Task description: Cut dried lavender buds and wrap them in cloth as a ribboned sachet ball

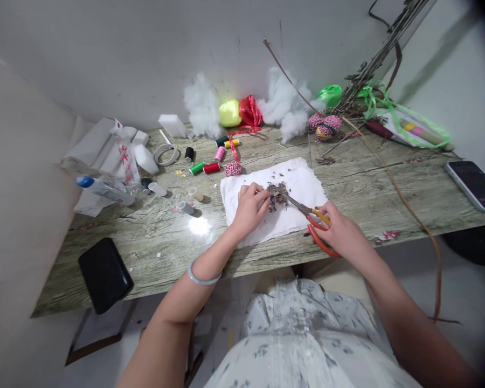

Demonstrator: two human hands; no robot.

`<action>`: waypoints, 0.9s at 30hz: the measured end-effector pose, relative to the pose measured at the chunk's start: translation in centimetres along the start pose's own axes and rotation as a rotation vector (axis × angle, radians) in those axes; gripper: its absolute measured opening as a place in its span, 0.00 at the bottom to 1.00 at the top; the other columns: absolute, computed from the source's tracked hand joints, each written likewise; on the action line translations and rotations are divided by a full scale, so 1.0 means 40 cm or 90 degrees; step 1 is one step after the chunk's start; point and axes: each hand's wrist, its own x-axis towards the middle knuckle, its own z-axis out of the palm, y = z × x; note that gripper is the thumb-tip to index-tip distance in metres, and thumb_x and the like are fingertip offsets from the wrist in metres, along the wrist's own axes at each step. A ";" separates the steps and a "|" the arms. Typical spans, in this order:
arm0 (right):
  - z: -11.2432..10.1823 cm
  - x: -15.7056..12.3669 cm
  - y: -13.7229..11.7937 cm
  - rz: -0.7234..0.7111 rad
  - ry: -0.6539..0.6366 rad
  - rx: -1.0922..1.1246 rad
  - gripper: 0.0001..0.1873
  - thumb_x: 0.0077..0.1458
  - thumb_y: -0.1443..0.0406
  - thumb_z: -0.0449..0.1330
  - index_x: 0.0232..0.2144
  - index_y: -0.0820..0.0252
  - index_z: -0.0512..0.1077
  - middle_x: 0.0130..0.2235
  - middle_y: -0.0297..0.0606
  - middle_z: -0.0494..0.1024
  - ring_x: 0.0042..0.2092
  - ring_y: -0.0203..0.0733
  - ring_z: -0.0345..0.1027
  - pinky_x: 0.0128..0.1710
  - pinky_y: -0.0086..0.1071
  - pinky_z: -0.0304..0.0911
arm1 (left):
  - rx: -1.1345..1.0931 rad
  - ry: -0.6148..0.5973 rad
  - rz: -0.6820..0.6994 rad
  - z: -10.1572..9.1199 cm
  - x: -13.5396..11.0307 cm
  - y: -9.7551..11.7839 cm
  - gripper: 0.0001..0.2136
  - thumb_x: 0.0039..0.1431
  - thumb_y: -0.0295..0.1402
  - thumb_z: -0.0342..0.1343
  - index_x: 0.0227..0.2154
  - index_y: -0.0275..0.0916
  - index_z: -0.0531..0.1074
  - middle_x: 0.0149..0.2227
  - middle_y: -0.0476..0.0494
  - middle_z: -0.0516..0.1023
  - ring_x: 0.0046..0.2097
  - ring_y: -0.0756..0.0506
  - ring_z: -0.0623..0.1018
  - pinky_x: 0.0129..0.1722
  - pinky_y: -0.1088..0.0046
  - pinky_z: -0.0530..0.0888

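We judge the scraps (283, 188) light, brittle; pinch edges. Right hand (334, 225), four o'clock from them, grips scissors (305, 209); left hand (250, 207): closure, we cannot tell.

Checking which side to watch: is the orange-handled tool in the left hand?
No, the right hand holds the orange-handled tool, while the left hand is at the brown bits on the white cloth.

Orange-handled scissors (302, 208), brown scraps (281, 188) on white cloth (305, 180)
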 end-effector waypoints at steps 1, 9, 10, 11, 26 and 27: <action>0.000 0.001 0.003 0.003 0.001 -0.012 0.17 0.51 0.51 0.56 0.37 0.53 0.60 0.29 0.36 0.76 0.28 0.46 0.69 0.24 0.30 0.51 | -0.004 0.000 -0.002 0.000 0.000 0.000 0.10 0.63 0.33 0.49 0.41 0.41 0.74 0.39 0.44 0.69 0.43 0.44 0.65 0.45 0.66 0.63; 0.010 -0.003 0.019 0.039 -0.030 0.053 0.19 0.51 0.52 0.56 0.41 0.54 0.59 0.34 0.41 0.78 0.33 0.48 0.72 0.26 0.30 0.54 | -0.090 -0.011 -0.035 0.001 0.004 -0.002 0.12 0.65 0.32 0.46 0.37 0.40 0.75 0.38 0.44 0.70 0.43 0.45 0.66 0.49 0.65 0.62; 0.011 -0.004 0.018 0.036 -0.041 0.071 0.20 0.51 0.52 0.56 0.42 0.55 0.59 0.35 0.41 0.79 0.33 0.48 0.73 0.26 0.30 0.55 | -0.120 -0.015 -0.040 0.000 0.005 -0.003 0.12 0.65 0.32 0.45 0.35 0.40 0.75 0.37 0.45 0.70 0.43 0.45 0.67 0.50 0.65 0.61; 0.012 -0.006 0.016 0.031 -0.048 0.088 0.21 0.51 0.52 0.56 0.42 0.54 0.59 0.35 0.41 0.79 0.33 0.47 0.73 0.26 0.30 0.56 | -0.152 -0.017 -0.047 0.000 0.006 -0.004 0.12 0.65 0.33 0.46 0.34 0.40 0.75 0.37 0.45 0.70 0.43 0.46 0.67 0.50 0.64 0.61; 0.005 0.012 0.000 0.006 -0.023 0.092 0.14 0.51 0.52 0.56 0.34 0.52 0.58 0.28 0.33 0.75 0.28 0.43 0.69 0.25 0.29 0.54 | -0.248 -0.030 -0.063 -0.002 0.009 -0.003 0.11 0.64 0.34 0.49 0.31 0.41 0.76 0.36 0.47 0.69 0.44 0.45 0.67 0.52 0.63 0.59; 0.005 0.012 0.004 0.008 -0.017 0.092 0.14 0.51 0.53 0.56 0.33 0.52 0.58 0.28 0.33 0.75 0.28 0.43 0.69 0.25 0.29 0.54 | -0.250 -0.028 -0.060 -0.002 0.009 -0.003 0.11 0.63 0.34 0.49 0.31 0.41 0.76 0.36 0.47 0.69 0.44 0.45 0.67 0.52 0.63 0.59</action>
